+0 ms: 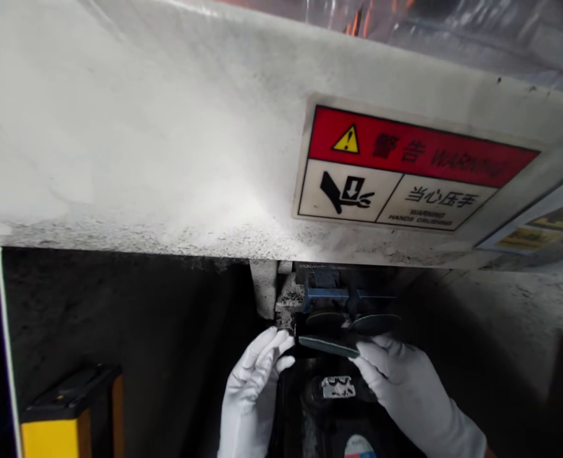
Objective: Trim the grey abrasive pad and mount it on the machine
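Observation:
My right hand (405, 388), in a white glove, pinches the right end of a thin dark flat piece with a greenish edge (327, 345) between thumb and fingers. Just left of the piece's other end is my left hand (255, 394), gloved too, its fingers stretched out and the thumb apart from them. A small gap shows between those fingertips and the piece. Behind and above the piece are two dark round discs, one on the left (326, 319) and one on the right (375, 324), beneath a blue metal bracket (327, 293).
A pale machine panel (166, 127) hangs low over my hands, bearing a red hand-crushing warning label (415, 166). Below the flat piece is a black machine part (310, 407) with a metallic plate (338, 387). A yellow and black post (52, 436) stands at lower left.

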